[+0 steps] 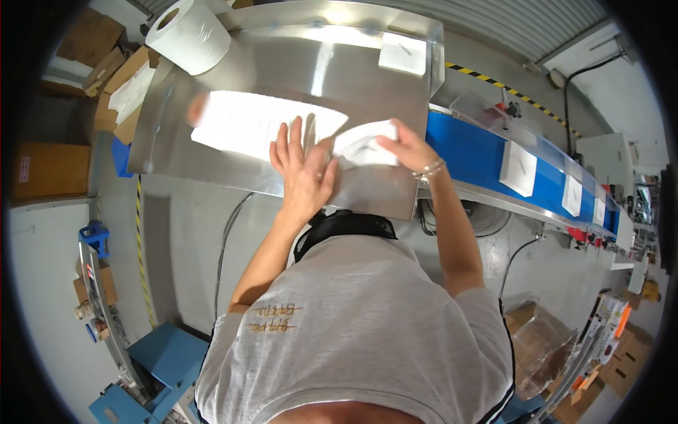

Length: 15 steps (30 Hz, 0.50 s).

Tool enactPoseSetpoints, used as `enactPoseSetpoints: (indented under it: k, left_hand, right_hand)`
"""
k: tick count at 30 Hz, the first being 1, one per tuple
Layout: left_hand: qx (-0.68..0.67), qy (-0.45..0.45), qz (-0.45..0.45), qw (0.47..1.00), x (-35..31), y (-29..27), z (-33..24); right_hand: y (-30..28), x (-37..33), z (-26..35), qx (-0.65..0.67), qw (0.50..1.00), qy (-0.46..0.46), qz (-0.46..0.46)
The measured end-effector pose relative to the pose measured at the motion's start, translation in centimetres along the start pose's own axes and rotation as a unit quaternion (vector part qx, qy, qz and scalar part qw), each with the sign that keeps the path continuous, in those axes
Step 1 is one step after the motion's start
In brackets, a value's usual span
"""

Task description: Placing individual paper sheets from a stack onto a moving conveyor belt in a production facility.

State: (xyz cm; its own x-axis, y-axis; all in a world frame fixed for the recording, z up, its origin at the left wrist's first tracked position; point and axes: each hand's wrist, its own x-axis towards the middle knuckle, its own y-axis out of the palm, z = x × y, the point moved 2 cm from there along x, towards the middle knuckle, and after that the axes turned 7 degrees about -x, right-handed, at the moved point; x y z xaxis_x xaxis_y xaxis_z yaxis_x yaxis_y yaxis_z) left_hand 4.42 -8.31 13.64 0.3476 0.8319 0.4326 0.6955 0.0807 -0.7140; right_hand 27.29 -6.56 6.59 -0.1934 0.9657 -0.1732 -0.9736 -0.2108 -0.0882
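Observation:
My left hand (304, 169) lies palm down with its fingers stretched out over the right end of a long white paper-like strip (247, 120) on the steel table (311, 71). Close beside it, my right hand (409, 146) pinches the right edge of a white folded piece (364, 145). The piece is smeared by motion and its folds cannot be made out. Whether it joins the strip is hidden near my left fingers. A blurred skin-coloured patch (198, 109) shows at the strip's left end. It is too smeared to name.
A white square packet (402, 53) lies at the table's far right. Right of the table runs a blue conveyor belt (473, 145) carrying several white packets (518, 168), with a clear guard along it. A big white roll (189, 35) stands far left, beside an open cardboard box (127, 95).

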Motion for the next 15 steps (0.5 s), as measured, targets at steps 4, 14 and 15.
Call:
enactPoseSetpoints:
  k: [4, 14, 15]
  left_hand:
    - [0.015, -0.023, -0.019, 0.999, -0.3, -0.2, 0.7]
    - [0.006, 0.001, -0.018, 1.000, -0.5, -0.2, 1.0]
    - [0.005, 0.005, -0.015, 1.000, -0.5, -0.2, 1.0]
  right_hand:
    - [-7.8, -3.4, -5.8, -0.122, 0.952, 0.039, -0.279]
    - [-8.0, -5.0, 0.7, -0.548, 0.737, -0.107, -0.381]
    - [-6.1, -3.1, 0.9, -0.480, 0.822, -0.147, -0.269]
